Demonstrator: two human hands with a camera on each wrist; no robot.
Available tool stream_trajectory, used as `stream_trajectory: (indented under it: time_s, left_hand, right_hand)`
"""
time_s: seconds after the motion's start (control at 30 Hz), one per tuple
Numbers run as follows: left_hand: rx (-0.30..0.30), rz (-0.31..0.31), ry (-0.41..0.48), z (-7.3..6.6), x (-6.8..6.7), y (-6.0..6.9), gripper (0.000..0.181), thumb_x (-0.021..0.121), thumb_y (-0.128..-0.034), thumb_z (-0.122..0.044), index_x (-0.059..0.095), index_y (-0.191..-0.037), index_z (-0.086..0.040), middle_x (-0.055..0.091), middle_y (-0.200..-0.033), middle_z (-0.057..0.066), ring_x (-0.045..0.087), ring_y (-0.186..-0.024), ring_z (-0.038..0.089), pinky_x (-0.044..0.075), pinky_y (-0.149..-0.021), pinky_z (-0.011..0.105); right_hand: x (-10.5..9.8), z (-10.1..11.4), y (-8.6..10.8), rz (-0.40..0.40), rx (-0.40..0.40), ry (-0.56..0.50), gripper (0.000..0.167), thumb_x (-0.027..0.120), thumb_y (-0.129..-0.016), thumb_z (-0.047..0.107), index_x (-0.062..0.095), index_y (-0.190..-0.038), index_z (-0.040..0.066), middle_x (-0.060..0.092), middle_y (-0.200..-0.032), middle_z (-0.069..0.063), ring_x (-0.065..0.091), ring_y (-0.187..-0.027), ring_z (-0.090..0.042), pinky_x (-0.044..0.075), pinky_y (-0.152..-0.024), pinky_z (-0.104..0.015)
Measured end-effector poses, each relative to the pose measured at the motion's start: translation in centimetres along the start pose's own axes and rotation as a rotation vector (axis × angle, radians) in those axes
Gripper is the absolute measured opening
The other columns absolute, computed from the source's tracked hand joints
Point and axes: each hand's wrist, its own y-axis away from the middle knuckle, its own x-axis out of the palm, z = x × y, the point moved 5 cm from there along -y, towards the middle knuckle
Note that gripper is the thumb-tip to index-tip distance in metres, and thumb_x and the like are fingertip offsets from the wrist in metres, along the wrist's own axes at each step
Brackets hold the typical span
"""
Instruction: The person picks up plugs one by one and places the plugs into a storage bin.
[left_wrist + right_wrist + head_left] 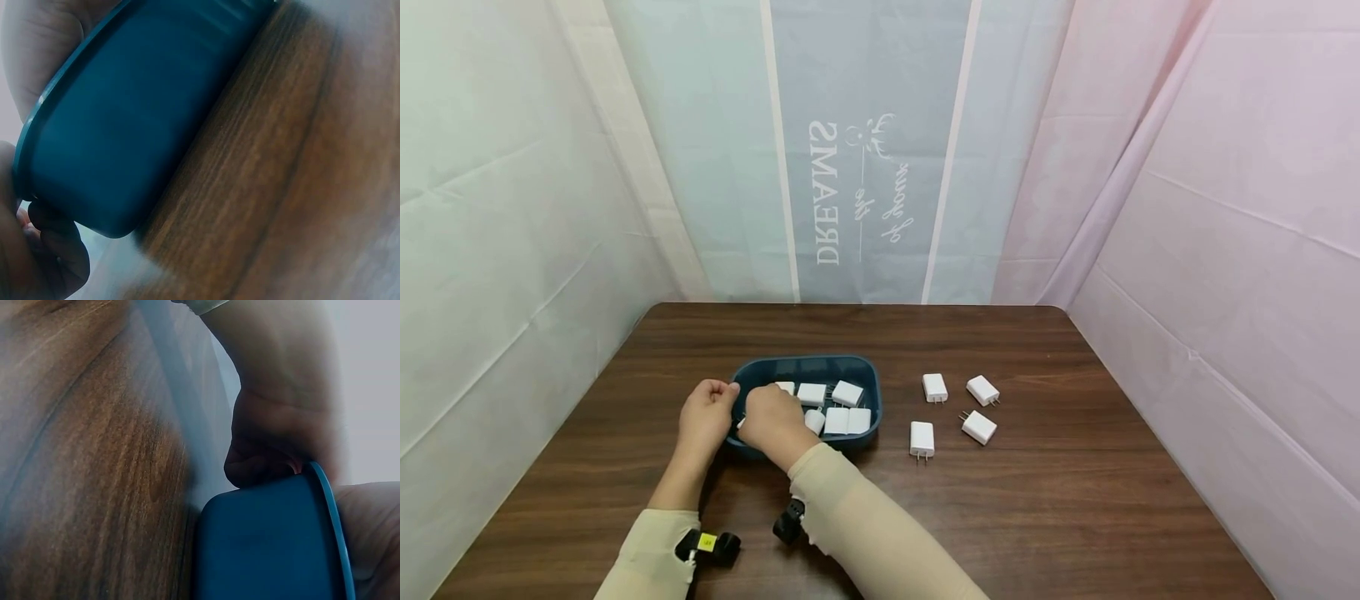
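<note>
A dark blue plastic basin (pixel 805 365) stands on the table, with several white plug adapters (pixel 812 394) lying inside it. My left hand (pixel 703 417) grips the basin's left rim, its thumb and fingers on either side of the wall; the left wrist view shows curled fingers (pixel 59 250) under the rim. Over the basin's left end reaches my right hand (pixel 772 421), fingers curled down inside. A small white edge of an adapter (pixel 741 423) shows at its fingertips, mostly hidden by the hand. In the right wrist view, the basin wall (pixel 262 544) hides the right fingers.
Right of the basin, several more white adapters lie loose on the brown wooden table (pixel 1060 500), among them one adapter (pixel 922 439) with its prongs toward me. Fabric curtains (pixel 880 208) enclose the table at the back and both sides.
</note>
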Motion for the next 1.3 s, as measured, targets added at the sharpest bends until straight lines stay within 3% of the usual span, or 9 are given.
stream_trajectory:
  time_s: [0.37, 0.67, 0.9, 1.1, 1.3]
  left_hand:
    - [-0.027, 0.007, 0.008, 0.2, 0.0, 0.2, 0.036, 0.051, -0.1079, -0.037, 0.056, -0.114, -0.001, 0.048, -0.074, 0.001, 0.048, -0.065, 0.017, 0.04, -0.056, 0.031]
    - [-0.015, -0.002, 0.012, -0.1, 0.0, 0.2, 0.035, 0.052, -0.1075, -0.036, 0.057, -0.113, -0.002, 0.048, -0.073, 0.0, 0.047, -0.064, 0.017, 0.04, -0.055, 0.03]
    - [-0.011, -0.018, 0.011, -0.1, 0.1, 0.1, 0.031, 0.053, -0.1071, -0.032, 0.058, -0.111, -0.001, 0.049, -0.074, 0.0, 0.048, -0.065, 0.016, 0.04, -0.056, 0.03]
    - [-0.023, -0.009, 0.009, -0.1, 0.0, 0.1, 0.033, 0.052, -0.1076, -0.034, 0.057, -0.112, -0.001, 0.049, -0.075, 0.001, 0.048, -0.066, 0.017, 0.04, -0.056, 0.03]
    - [-0.033, 0.007, 0.017, -0.2, -0.1, 0.1, 0.034, 0.051, -0.1079, -0.034, 0.056, -0.114, -0.001, 0.048, -0.075, 0.001, 0.048, -0.066, 0.016, 0.039, -0.055, 0.029]
  right_hand:
    - [0.4, 0.0, -0.1, 0.046, 0.05, -0.021, 0.022, 0.077, -0.091, 0.037, 0.072, -0.076, 0.022, 0.066, -0.083, 0.004, 0.06, -0.07, -0.014, 0.053, -0.067, -0.033]
    - [0.2, -0.3, 0.0, 0.026, 0.044, -0.038, 0.022, 0.077, -0.091, 0.036, 0.07, -0.075, 0.022, 0.065, -0.086, 0.004, 0.059, -0.071, -0.014, 0.053, -0.069, -0.033]
    - [-0.3, -0.9, 0.1, -0.059, -0.002, -0.016, 0.02, 0.075, -0.092, 0.042, 0.076, -0.097, 0.023, 0.069, -0.111, 0.003, 0.065, -0.084, -0.014, 0.056, -0.07, -0.033]
    - [-0.6, -1.3, 0.2, -0.114, -0.055, -0.088, 0.022, 0.074, -0.093, 0.038, 0.074, -0.108, 0.022, 0.067, -0.111, 0.003, 0.063, -0.08, -0.012, 0.055, -0.071, -0.032]
    - [-1.1, -1.6, 0.6, -0.137, -0.105, -0.107, 0.026, 0.072, -0.096, 0.036, 0.073, -0.119, 0.023, 0.066, -0.113, 0.004, 0.064, -0.086, -0.008, 0.054, -0.07, -0.027]
